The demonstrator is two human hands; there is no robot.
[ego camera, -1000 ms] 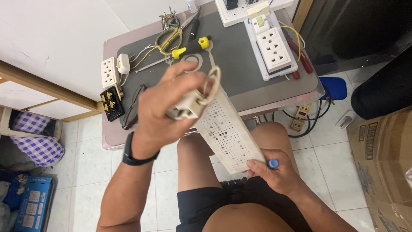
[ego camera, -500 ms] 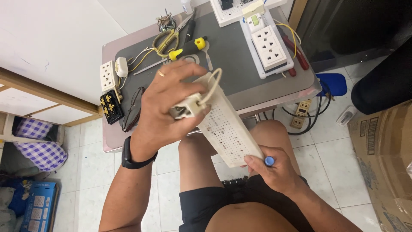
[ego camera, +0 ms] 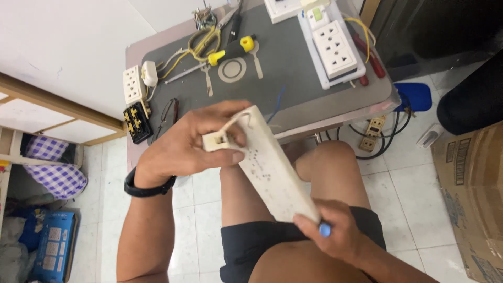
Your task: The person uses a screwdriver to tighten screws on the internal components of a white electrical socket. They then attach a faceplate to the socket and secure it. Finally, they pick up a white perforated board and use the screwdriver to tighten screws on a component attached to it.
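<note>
My left hand (ego camera: 191, 144) grips the top end of a long white power strip (ego camera: 272, 167), together with its white plug and a loop of white cord held against the casing. The strip slants down over my lap with its plain back side up. My right hand (ego camera: 335, 230) holds the strip's lower end and also a blue-capped tool (ego camera: 325, 229) whose tip is hidden. A black watch sits on my left wrist.
A small table with a grey mat (ego camera: 293, 57) stands ahead, carrying a yellow-handled screwdriver (ego camera: 230, 50), wires, a white multi-socket strip (ego camera: 335, 47), a socket block (ego camera: 133, 84) and a black part (ego camera: 137, 122). A cardboard box (ego camera: 471, 183) is at right, cables under the table.
The strip has tilted so its flatter back faces up, and my left hand has shifted its grip on the plug end. The view has moved closer to the table.
</note>
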